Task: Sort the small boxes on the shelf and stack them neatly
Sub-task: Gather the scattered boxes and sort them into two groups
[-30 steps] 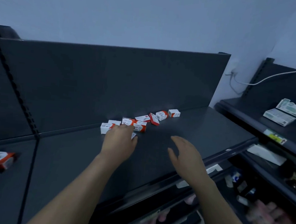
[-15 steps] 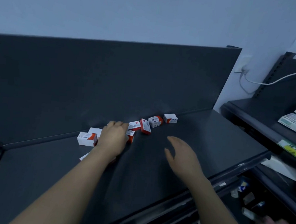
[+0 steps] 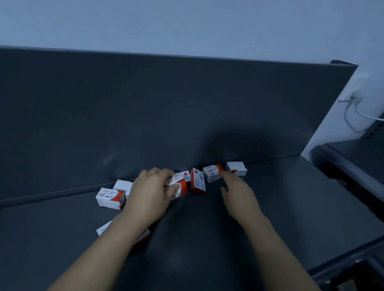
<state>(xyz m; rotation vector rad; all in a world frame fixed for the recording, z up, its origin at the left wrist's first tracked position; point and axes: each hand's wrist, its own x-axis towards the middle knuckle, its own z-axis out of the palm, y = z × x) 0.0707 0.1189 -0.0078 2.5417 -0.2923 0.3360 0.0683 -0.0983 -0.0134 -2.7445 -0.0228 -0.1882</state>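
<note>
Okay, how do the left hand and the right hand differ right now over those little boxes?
The left hand grips a red-and-white box, while the right hand holds nothing. The left hand's fingers are curled; the right hand's stretch toward a second box, contact unclear. The left hand is mid-row, the right hand nearer the row's right end. Both are bare, above the dark shelf.
</note>
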